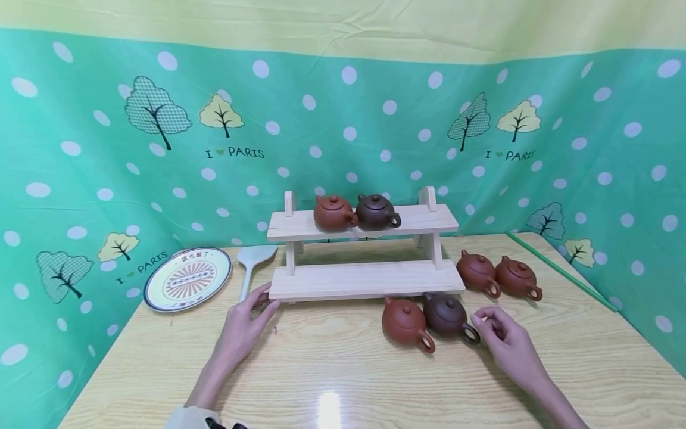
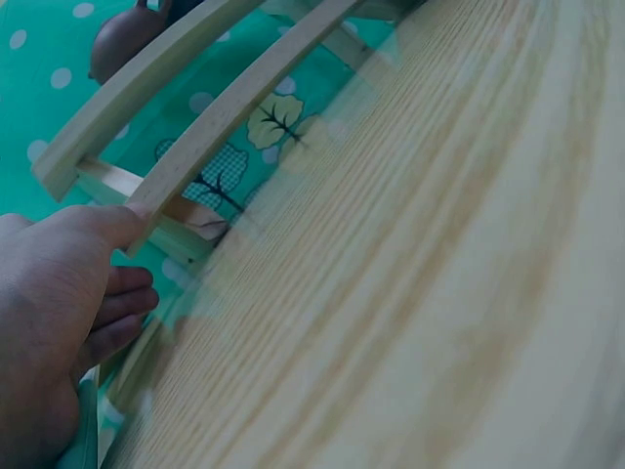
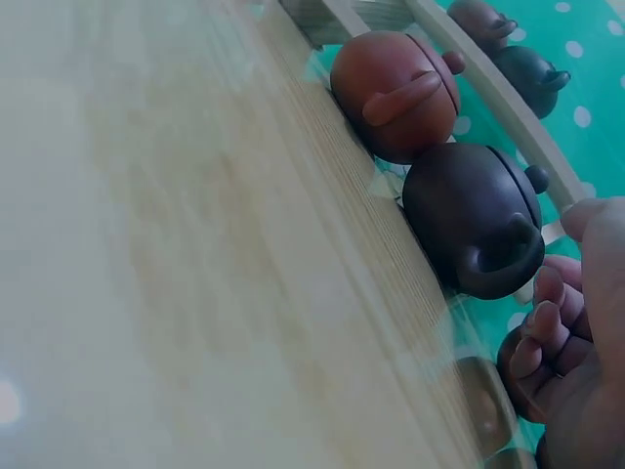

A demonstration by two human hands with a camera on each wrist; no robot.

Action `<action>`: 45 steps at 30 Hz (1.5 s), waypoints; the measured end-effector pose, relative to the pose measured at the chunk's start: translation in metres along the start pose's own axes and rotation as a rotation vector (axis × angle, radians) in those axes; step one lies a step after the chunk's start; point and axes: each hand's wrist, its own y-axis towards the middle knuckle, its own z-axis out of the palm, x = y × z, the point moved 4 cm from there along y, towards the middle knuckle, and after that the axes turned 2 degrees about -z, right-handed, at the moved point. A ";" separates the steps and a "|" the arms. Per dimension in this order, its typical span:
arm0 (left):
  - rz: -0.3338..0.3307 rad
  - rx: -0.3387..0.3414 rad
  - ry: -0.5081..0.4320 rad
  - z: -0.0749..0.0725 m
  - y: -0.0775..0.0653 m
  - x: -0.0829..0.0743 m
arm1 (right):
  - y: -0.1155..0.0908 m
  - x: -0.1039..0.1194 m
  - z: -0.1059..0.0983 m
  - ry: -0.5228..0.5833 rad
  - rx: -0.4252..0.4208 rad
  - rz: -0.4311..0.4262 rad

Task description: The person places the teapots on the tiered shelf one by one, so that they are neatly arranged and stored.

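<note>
A two-tier wooden display shelf (image 1: pixel 364 280) stands on the table, one reddish-brown teapot (image 1: pixel 332 213) and one dark brown teapot (image 1: pixel 375 213) side by side on its upper board. My left hand (image 1: pixel 243 325) grips the left end of the lower board, with the thumb at its front edge. In front of the shelf sit another reddish-brown teapot (image 1: pixel 402 323) and another dark teapot (image 1: pixel 443 316), handles toward the front right. Just right of that dark teapot's handle is my right hand (image 1: pixel 506 342), its fingers loosely bent and nothing in them.
Two more reddish-brown teapots, a left one (image 1: pixel 476 271) and a right one (image 1: pixel 515 276), stand right of the shelf. Beyond them lies a green stick (image 1: pixel 563 272). To the left are a patterned plate (image 1: pixel 161 292) and a pale spatula (image 1: pixel 254 255). A green curtain (image 1: pixel 343 161) encloses the back and sides.
</note>
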 end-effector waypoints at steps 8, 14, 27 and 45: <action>0.013 -0.005 0.001 0.001 -0.001 0.001 | -0.005 -0.003 0.002 -0.010 0.029 0.008; 0.009 -0.003 -0.001 0.000 -0.002 0.001 | -0.008 -0.006 0.004 -0.017 0.042 0.030; 0.021 -0.011 0.005 0.000 -0.001 0.000 | -0.012 -0.002 0.005 -0.026 0.071 -0.013; 0.004 -0.005 0.015 0.000 -0.001 0.000 | -0.014 -0.008 0.007 -0.023 0.079 -0.001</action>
